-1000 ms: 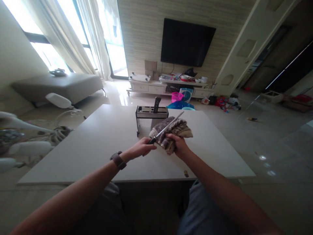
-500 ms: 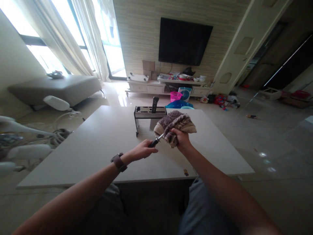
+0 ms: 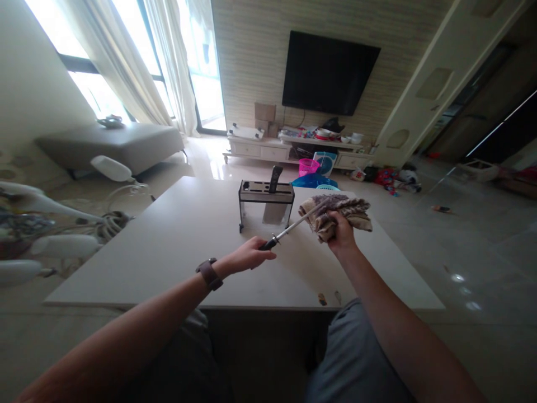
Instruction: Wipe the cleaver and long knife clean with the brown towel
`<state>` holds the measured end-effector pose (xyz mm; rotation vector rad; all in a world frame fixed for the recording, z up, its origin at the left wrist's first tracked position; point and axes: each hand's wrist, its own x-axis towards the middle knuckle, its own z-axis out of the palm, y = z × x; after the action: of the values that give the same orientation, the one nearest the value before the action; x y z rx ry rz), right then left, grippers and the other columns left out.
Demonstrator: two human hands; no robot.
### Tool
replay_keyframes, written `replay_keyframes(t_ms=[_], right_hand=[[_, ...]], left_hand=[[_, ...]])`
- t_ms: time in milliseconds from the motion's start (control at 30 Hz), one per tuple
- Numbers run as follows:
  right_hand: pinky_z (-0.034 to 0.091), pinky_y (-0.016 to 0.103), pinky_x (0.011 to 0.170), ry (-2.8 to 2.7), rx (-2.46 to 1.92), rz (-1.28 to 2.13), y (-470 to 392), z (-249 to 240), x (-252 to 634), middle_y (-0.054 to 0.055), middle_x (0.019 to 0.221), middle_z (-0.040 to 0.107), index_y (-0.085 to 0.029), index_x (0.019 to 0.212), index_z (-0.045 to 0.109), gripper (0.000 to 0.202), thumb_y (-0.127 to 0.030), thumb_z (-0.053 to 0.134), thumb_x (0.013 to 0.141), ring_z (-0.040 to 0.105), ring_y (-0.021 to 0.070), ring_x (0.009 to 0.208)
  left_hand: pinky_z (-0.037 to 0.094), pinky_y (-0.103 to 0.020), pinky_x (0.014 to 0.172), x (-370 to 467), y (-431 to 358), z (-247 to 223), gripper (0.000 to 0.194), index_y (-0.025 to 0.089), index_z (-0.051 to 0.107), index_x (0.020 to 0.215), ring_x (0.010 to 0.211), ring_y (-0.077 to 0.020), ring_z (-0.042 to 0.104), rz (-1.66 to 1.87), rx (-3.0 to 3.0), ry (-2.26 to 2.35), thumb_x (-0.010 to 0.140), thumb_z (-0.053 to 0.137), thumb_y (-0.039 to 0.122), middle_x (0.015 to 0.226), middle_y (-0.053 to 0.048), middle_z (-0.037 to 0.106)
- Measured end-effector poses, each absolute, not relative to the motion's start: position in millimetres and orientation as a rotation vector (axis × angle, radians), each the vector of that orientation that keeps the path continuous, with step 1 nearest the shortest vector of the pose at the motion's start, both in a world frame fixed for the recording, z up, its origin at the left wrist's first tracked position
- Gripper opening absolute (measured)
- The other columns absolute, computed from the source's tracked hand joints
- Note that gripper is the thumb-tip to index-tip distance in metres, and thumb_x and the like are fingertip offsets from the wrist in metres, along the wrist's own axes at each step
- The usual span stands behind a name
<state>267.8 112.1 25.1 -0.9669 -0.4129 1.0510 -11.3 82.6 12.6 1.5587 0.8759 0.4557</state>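
Though inside table edges [image 3: 260,307], rod [image 3: 293,225] against cloth [image 3: 340,208].

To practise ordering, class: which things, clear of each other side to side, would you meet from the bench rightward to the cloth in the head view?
Bench → watch → knife block → cloth

Here's the lone head camera, up above the near side of the white table [image 3: 168,246], looking forward and down, reaching to the far wall [image 3: 251,61].
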Motion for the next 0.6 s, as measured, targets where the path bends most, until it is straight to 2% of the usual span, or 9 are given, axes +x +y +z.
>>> replay_keyframes(t_ms=[200, 267, 400, 600], right_hand=[[0.061, 0.023, 0.054, -0.542, -0.962, 1.283, 87, 8, 203, 0.001, 0.078, 0.08, -0.018, 0.081, 0.071, 0.026, -0.017, 0.083, 0.058, 0.073, 0.0163, 0.062], [0.061, 0.024, 0.056, -0.6, -0.992, 1.308, 79, -1, 184, 0.002, 0.079, 0.08, -0.018, 0.079, 0.072, 0.028, -0.016, 0.085, 0.053, 0.075, 0.018, 0.065], [0.061, 0.024, 0.057, -0.602, -1.072, 1.259, 73, -12, 168, 0.001, 0.075, 0.08, -0.018, 0.072, 0.072, 0.023, -0.014, 0.084, 0.052, 0.074, 0.018, 0.065], [0.062, 0.023, 0.059, -0.525, -1.025, 1.122, 95, 4, 190, -0.001, 0.075, 0.079, -0.018, 0.072, 0.071, 0.023, -0.01, 0.079, 0.052, 0.073, 0.0153, 0.063]], left_hand=[[0.028, -0.022, 0.042, -7, 84, 5, 0.031, 0.02, 0.049, 0.064, 0.039, -0.0071, 0.037, 0.568, 1.544, 0.875, 0.081, 0.068, 0.038, 0.045, 0.007, 0.046], [0.027, -0.022, 0.041, -5, 83, 2, 0.028, 0.018, 0.055, 0.069, 0.038, -0.0075, 0.037, 0.558, 1.562, 0.878, 0.082, 0.068, 0.039, 0.045, 0.007, 0.045], [0.028, -0.022, 0.039, -4, 82, -1, 0.027, 0.016, 0.062, 0.083, 0.04, -0.0085, 0.038, 0.505, 1.562, 0.889, 0.081, 0.071, 0.041, 0.05, 0.008, 0.045], [0.027, -0.022, 0.042, -3, 81, 5, 0.026, 0.019, 0.053, 0.076, 0.042, -0.0078, 0.037, 0.466, 1.565, 0.881, 0.081, 0.071, 0.038, 0.05, 0.009, 0.043]])
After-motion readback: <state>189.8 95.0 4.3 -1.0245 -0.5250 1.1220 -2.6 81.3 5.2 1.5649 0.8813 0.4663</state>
